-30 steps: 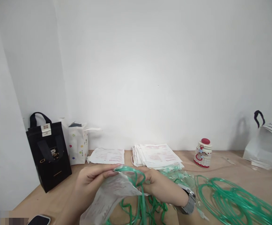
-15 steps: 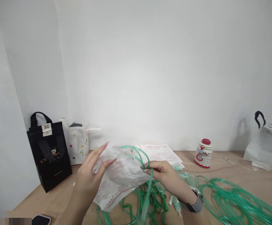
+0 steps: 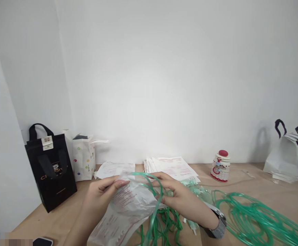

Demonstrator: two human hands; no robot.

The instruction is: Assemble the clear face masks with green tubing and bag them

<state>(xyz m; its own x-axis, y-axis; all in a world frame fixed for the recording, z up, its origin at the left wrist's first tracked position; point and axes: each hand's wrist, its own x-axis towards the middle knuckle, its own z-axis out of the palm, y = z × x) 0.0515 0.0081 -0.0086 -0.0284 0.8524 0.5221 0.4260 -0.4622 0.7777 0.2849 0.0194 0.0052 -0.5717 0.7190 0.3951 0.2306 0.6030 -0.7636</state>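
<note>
A clear plastic pouch [image 3: 130,205] with red printing hangs between my hands above the table. My left hand [image 3: 106,189] pinches its upper left edge between thumb and fingers. At the pouch's right side, my right hand [image 3: 168,189] closes on a looped green tube [image 3: 161,194]; the upper end of the loop reaches over the pouch's top edge, and whether it lies inside is hard to make out. The right fingertips are partly hidden behind the tube and pouch. Beneath the hands lies a pile of green straps [image 3: 168,222].
Coiled green tubing [image 3: 256,215] spreads over the right of the table. Printed pouches [image 3: 171,167] are stacked by the wall, near a white jar with a red lid [image 3: 220,165]. A black bag [image 3: 52,171], a dotted white bag [image 3: 83,159] and a phone [image 3: 43,242] are at left.
My left hand, spread open beside the pouch before, has moved right and gripped its upper edge. The pouch has dropped slightly and leans left. My right hand keeps hold of the tube.
</note>
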